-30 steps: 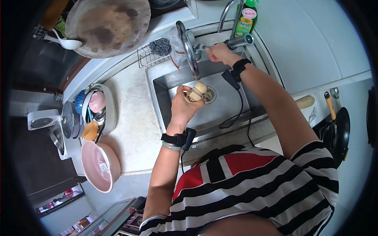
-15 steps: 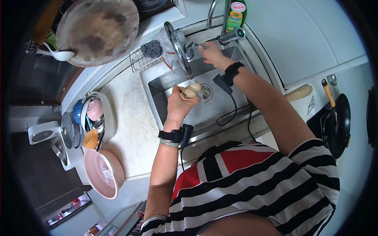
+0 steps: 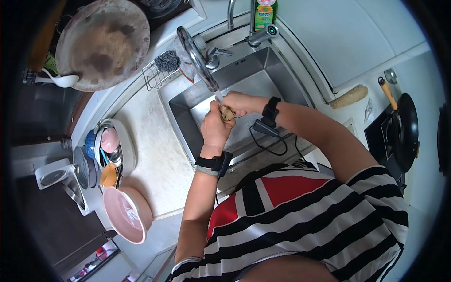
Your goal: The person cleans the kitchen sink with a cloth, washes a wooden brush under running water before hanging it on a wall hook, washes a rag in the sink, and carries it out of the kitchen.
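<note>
My left hand (image 3: pixel 217 126) is closed around pale tan, knobbly food pieces (image 3: pixel 227 113) inside the sink (image 3: pixel 181 136). Their exact kind is hard to make out. My right hand (image 3: pixel 239 102) meets it from the right, its fingers curled against the same pieces and partly hidden. Both hands are under the spout of the curved faucet (image 3: pixel 199 61), where a thin stream of water falls on them. The faucet lever (image 3: pixel 220 52) stands behind, apart from both hands.
A wire rack (image 3: pixel 152 77) with a dark scouring pad (image 3: pixel 167 61) is left of the faucet. Green detergent bottle (image 3: pixel 265 16) stands behind the sink. A pink basin (image 3: pixel 146 207) and a dish container (image 3: pixel 129 145) are at left. A loofah-like scrubber (image 3: pixel 350 97) lies right.
My right hand has left the faucet lever and come down to the left hand at the food pieces. Water now runs from the spout. The view has shifted slightly.
</note>
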A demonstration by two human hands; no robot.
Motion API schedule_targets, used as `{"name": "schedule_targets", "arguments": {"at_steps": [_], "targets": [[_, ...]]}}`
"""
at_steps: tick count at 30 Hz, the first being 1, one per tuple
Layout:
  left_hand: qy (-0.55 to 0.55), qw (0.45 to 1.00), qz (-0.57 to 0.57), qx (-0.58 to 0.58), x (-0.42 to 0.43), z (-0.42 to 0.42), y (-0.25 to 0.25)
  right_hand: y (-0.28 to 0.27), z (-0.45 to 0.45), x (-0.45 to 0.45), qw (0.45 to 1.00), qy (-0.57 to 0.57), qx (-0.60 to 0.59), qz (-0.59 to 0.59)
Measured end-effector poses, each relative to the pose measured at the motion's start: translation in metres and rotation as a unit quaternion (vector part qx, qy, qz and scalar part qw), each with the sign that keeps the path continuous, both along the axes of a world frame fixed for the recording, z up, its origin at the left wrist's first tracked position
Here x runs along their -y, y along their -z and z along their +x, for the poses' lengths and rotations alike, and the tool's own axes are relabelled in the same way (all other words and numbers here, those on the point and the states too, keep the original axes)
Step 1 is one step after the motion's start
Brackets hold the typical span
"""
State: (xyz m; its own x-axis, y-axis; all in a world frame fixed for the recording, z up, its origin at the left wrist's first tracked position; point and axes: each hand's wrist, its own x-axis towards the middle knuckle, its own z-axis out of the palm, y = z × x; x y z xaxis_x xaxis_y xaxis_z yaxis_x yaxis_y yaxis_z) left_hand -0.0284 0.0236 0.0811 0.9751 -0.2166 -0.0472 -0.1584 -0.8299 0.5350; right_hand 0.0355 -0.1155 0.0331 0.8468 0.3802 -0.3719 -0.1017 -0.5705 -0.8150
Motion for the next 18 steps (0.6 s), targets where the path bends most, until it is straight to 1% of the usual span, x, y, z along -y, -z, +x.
{"name": "schedule_targets", "arguments": {"at_steps": [1, 2, 3, 4, 6, 7, 8, 9, 10, 12, 13, 14, 15, 16, 17, 18], "targets": [[0.005, 1.000, 0.000, 0.002, 0.001, -0.001, -0.002, -0.006, 0.001, -0.001, 0.981, 0.060, -0.175, 0.056], [-0.006, 1.000, 0.012, -0.018, 0.001, -0.001, -0.005, -0.012, 0.003, -0.001, 0.926, 0.115, -0.341, 0.111], [-0.020, 0.999, 0.025, -0.039, -0.001, 0.000, -0.007, -0.015, -0.008, -0.003, 0.971, 0.120, -0.205, 0.036], [-0.022, 0.999, 0.025, -0.037, -0.005, 0.003, -0.002, -0.022, -0.013, -0.007, 0.971, 0.118, -0.203, 0.036], [0.000, 0.988, -0.155, 0.005, -0.020, 0.008, 0.013, -0.028, -0.017, -0.014, 0.992, 0.113, -0.055, 0.009], [-0.003, 0.988, -0.156, 0.006, -0.027, 0.014, 0.011, -0.024, -0.019, -0.015, 0.991, 0.086, 0.077, 0.061], [-0.040, 0.948, -0.264, -0.176, -0.033, 0.021, 0.009, -0.021, -0.021, -0.012, 0.992, 0.082, 0.077, 0.059], [-0.074, 0.862, -0.360, -0.349, -0.037, 0.025, 0.007, -0.018, -0.024, -0.009, 0.985, 0.047, 0.052, 0.159], [-0.075, 0.862, -0.362, -0.348, -0.038, 0.025, 0.004, -0.024, -0.027, -0.008, 0.966, 0.013, 0.025, 0.257], [-0.093, 0.835, -0.391, -0.377, -0.037, 0.022, -0.002, -0.020, -0.022, -0.002, 0.969, -0.014, 0.035, 0.244], [-0.095, 0.833, -0.393, -0.377, -0.034, 0.019, -0.004, -0.028, -0.022, -0.002, 0.971, -0.039, 0.044, 0.233], [-0.101, 0.838, -0.410, -0.347, -0.026, 0.015, -0.006, -0.036, -0.022, -0.002, 0.971, -0.041, 0.043, 0.231], [-0.105, 0.841, -0.425, -0.316, -0.020, 0.012, -0.007, -0.045, -0.021, 0.000, 0.987, -0.014, 0.038, 0.153], [-0.106, 0.840, -0.428, -0.315, -0.017, 0.010, 0.001, -0.055, -0.021, -0.001, 0.997, 0.011, 0.033, 0.074], [-0.116, 0.887, -0.374, -0.246, -0.016, 0.009, 0.014, -0.057, -0.019, -0.002, 0.997, 0.005, 0.037, 0.071], [-0.128, 0.924, -0.315, -0.173, -0.018, 0.010, 0.025, -0.058, -0.016, -0.002, 0.994, -0.062, 0.063, -0.068]]}}
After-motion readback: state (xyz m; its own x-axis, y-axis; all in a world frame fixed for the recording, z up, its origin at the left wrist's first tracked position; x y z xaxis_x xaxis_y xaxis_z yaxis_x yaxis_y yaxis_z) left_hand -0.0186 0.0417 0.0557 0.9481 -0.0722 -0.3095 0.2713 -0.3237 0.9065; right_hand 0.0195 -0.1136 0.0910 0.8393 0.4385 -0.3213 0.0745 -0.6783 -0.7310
